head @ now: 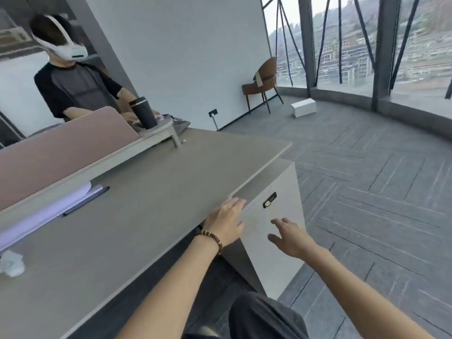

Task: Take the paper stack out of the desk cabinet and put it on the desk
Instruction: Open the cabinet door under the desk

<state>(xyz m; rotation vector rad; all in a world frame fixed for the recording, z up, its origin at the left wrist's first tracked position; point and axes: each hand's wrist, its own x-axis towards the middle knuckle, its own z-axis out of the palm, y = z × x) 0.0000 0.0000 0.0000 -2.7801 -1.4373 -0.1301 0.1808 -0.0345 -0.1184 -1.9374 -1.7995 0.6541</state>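
risk at this stage lies with the cabinet door (271, 231), which looks shut and carries a small dark combination lock (269, 199) near its top edge: if the lock is engaged, a pull at the door would likely achieve nothing, or fingers could slip off the smooth white panel, which shows no handle. the left hand (226, 220) lies at the counter (146, 204) edge, just above the gap between counter and cabinet, so fingers there could be pinched or knocked once the door swings. the paper stack named in the task cannot be seen; it is presumably inside the closed cabinet (pale sheets (46, 211) lying at the far left of the counter, beside a dark pen (85, 200), appear to be a separate item).

left hand: fingers extended and loosely together, palm down, fingertips touching the counter rim; it holds nothing. a beaded bracelet (215, 239) circles the wrist. right hand (289, 237): fingers spread apart, palm toward the door front, close to the panel below the lock; contact cannot be told, and it holds nothing. a crumpled white wad (12, 264) rests at the near left of the counter, well apart from both hands.
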